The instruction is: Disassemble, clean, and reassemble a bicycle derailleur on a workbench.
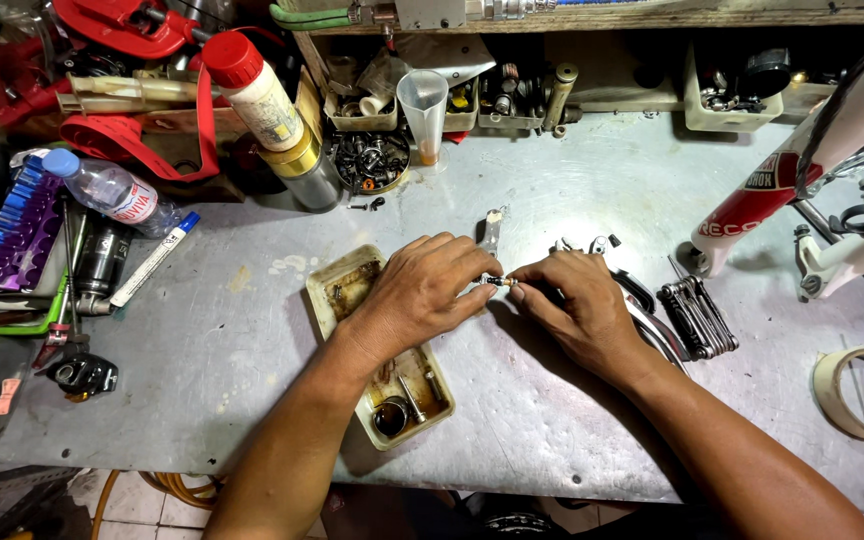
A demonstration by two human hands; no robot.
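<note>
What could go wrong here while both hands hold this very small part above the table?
The small metal part, pinched between left hand and right hand, may slip and get lost. The left forearm lies over the parts tray and might tip it. The right hand may knock the hex key set.

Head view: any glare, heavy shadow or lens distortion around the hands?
Head view: a bright glare patch on the metal bench just beyond both hands; left hand and right hand sharp, casting soft shadows toward the viewer; the shelf edge bows slightly; corners darker.
</note>
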